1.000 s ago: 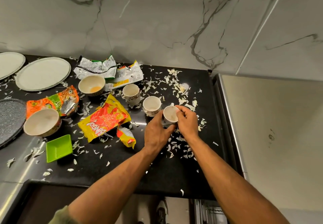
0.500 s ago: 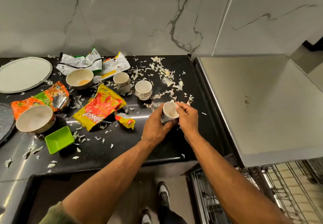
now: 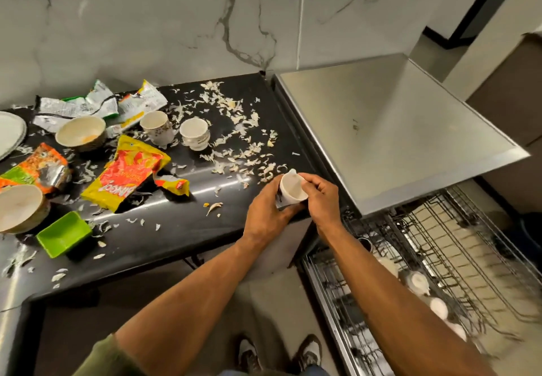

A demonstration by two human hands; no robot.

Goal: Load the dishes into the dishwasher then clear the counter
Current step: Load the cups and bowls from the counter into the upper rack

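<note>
At the right front corner of the black counter [image 3: 176, 229], a person held one small white cup [image 3: 291, 189] in both hands, clear of the surface and tilted, its mouth open to the head camera. Left hand [image 3: 265, 217] wrapped the cup's lower body, fingers curled round it. Right hand [image 3: 321, 199] gripped the rim side, fingers curled, thumb near the lip.

Just right of the hands stood a steel top [image 3: 396, 129]; below it a wire dishwasher rack [image 3: 440, 258] was pulled out, a few white pieces in it, too blurred to name.

Back on the counter, two more cups [image 3: 155, 126] stood upright side by side among pale scraps [image 3: 240, 153]. Left of those: a bowl [image 3: 80, 134] with orange residue, a yellow-red snack packet [image 3: 129, 173], a second bowl [image 3: 20, 208] at the frame edge, a green container [image 3: 63, 233] in front of it, and a plate [image 3: 8, 132] cut off at far left.
</note>
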